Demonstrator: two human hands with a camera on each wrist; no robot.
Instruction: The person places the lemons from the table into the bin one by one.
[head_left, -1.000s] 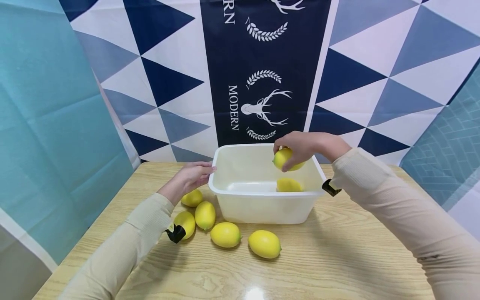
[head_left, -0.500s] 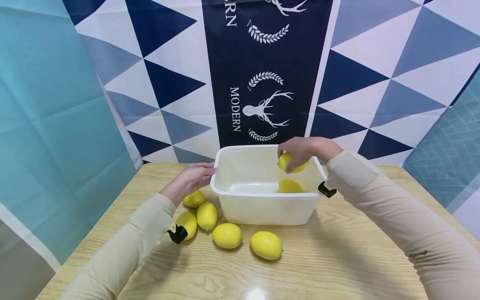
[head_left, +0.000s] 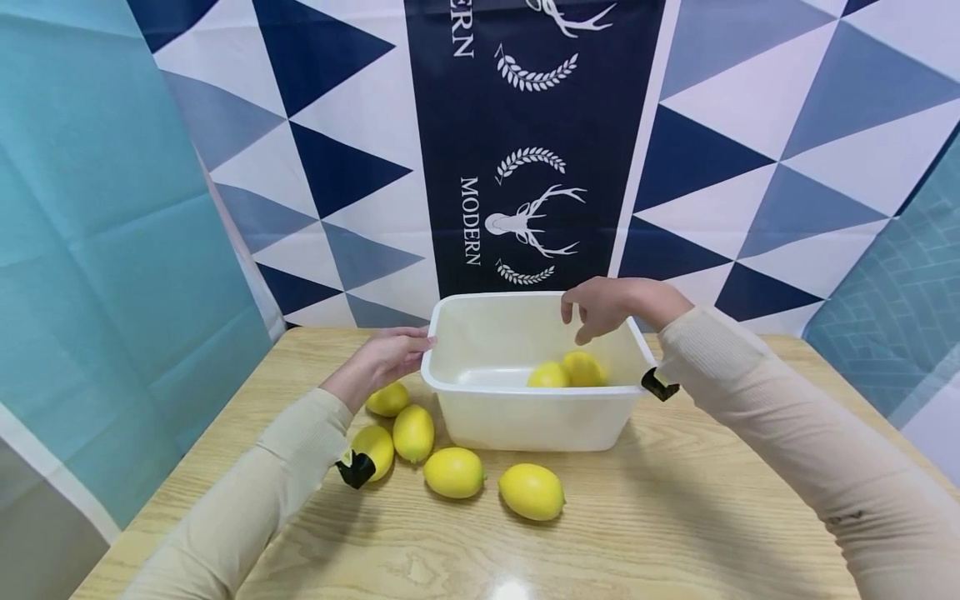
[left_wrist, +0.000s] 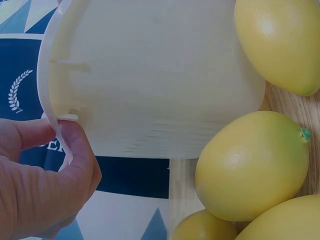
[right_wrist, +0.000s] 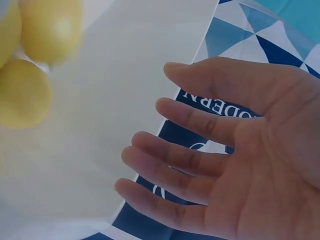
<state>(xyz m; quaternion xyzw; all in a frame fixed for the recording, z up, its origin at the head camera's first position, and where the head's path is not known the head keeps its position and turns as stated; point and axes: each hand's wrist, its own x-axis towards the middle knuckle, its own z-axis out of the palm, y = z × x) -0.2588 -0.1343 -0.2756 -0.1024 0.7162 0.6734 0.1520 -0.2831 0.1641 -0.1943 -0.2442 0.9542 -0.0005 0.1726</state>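
Observation:
A white plastic bin (head_left: 517,421) stands on the table, with yellow lemons (head_left: 583,369) lying inside toward its right end. My left hand (head_left: 386,354) pinches the bin's left rim between thumb and fingers, as the left wrist view shows at the rim (left_wrist: 45,75). Over the right part of the bin hovers my right hand (head_left: 603,307), holding nothing; its fingers (right_wrist: 175,150) are spread and relaxed. In the right wrist view a lemon (right_wrist: 25,95) rests below and apart from that hand. The front wall hides the lower part of the lemons in the head view.
Several more lemons lie on the wooden table (head_left: 637,533): one lemon (head_left: 532,492) and another lemon (head_left: 454,472) in front of the bin, others by its left front corner, partly behind the left forearm. A patterned cloth (head_left: 352,167) hangs right behind the bin.
My right hand has let go of the lemon it held over the bin, and its fingers have opened. Two lemons now show in the bin instead of one. The left hand stays on the rim.

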